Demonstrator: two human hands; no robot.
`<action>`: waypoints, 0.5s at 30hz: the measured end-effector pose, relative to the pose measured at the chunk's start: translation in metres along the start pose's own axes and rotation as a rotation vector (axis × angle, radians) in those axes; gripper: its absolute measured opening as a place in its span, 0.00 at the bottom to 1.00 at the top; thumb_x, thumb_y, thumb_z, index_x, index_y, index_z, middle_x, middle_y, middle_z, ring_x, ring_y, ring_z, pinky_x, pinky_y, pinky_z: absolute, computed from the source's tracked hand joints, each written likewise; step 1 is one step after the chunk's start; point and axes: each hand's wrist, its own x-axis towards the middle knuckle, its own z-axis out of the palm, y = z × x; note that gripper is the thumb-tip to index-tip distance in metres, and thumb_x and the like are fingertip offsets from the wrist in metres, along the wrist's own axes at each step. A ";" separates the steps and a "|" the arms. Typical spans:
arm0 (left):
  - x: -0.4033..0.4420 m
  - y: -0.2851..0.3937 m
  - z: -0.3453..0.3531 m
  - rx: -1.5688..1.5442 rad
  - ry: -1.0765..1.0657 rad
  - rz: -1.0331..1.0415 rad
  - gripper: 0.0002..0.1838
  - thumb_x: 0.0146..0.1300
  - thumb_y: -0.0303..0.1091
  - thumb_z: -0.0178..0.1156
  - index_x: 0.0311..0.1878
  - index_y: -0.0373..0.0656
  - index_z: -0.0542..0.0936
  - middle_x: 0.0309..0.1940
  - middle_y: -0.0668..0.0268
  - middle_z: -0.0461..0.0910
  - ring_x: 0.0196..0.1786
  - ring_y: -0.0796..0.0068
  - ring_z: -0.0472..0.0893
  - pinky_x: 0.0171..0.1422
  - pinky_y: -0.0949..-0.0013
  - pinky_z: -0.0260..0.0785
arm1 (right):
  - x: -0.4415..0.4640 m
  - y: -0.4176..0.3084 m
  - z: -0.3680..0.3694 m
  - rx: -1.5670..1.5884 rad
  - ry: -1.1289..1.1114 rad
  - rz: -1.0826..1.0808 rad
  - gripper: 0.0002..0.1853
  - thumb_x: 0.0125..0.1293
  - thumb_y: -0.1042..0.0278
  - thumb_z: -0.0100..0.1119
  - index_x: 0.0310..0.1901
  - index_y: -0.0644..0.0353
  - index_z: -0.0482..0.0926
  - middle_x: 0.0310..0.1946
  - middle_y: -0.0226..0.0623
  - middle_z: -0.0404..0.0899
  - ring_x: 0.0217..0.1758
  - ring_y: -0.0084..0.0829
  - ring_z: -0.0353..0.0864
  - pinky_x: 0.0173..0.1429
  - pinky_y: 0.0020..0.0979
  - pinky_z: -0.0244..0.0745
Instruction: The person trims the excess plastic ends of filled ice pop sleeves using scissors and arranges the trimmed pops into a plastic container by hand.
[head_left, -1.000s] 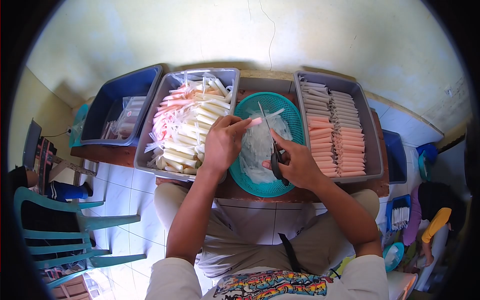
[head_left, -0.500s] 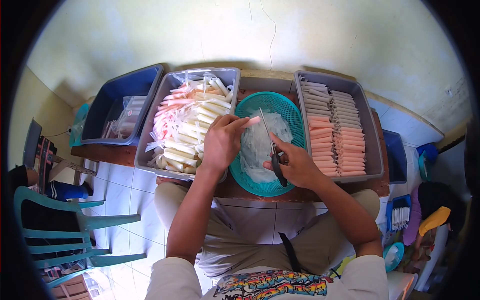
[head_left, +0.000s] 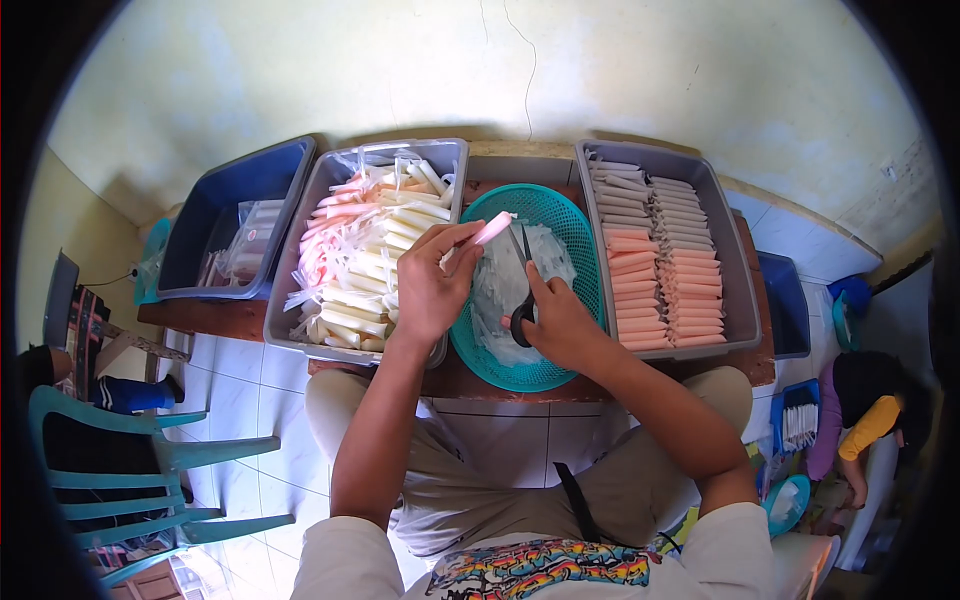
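My left hand pinches a pink filled plastic tube between thumb and fingers, its tip pointing up and right over the basket. Black-handled scissors are in my right hand, blades parted and pointing up close to the tube's end. Below both hands, a teal mesh basket holds a heap of clear plastic scraps. To the left, a grey tub is piled with loose pink and cream tubes. At the right, another grey tub contains neat rows of pink tubes and greyish ones.
A dark blue tub with plastic packets stands at the far left of the wooden bench. A green chair is on the tiled floor. At lower right, a person bends near a blue tray. The wall rises behind.
The tube in my left hand has tilted upward and shows more of its length. My right hand has shifted left and down slightly, and the scissor blades have spread a little.
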 end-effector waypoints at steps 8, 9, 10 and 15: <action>-0.003 -0.008 -0.001 0.058 0.068 0.061 0.15 0.63 0.20 0.73 0.53 0.40 0.90 0.46 0.56 0.91 0.44 0.59 0.91 0.50 0.62 0.82 | 0.016 0.007 0.036 -0.153 -0.041 0.118 0.46 0.74 0.67 0.62 0.84 0.75 0.47 0.62 0.70 0.65 0.55 0.70 0.84 0.62 0.57 0.81; -0.003 -0.009 -0.001 0.125 0.091 0.122 0.15 0.63 0.20 0.73 0.53 0.41 0.91 0.46 0.56 0.91 0.42 0.59 0.90 0.49 0.63 0.82 | 0.017 0.007 0.039 -0.184 -0.038 0.126 0.45 0.73 0.70 0.61 0.84 0.75 0.47 0.62 0.69 0.65 0.54 0.70 0.84 0.61 0.57 0.81; -0.003 -0.011 -0.001 0.124 0.092 0.121 0.15 0.63 0.20 0.73 0.53 0.41 0.91 0.46 0.56 0.91 0.42 0.59 0.90 0.49 0.63 0.82 | 0.017 0.008 0.040 -0.184 -0.039 0.126 0.45 0.73 0.70 0.61 0.84 0.75 0.47 0.62 0.69 0.65 0.54 0.70 0.84 0.61 0.57 0.81; -0.005 -0.008 0.000 -0.082 0.060 -0.081 0.18 0.64 0.22 0.74 0.57 0.42 0.90 0.45 0.60 0.92 0.38 0.68 0.88 0.46 0.66 0.80 | 0.018 0.004 0.038 -0.235 -0.079 0.123 0.46 0.70 0.74 0.61 0.83 0.77 0.47 0.62 0.67 0.64 0.54 0.69 0.84 0.62 0.57 0.81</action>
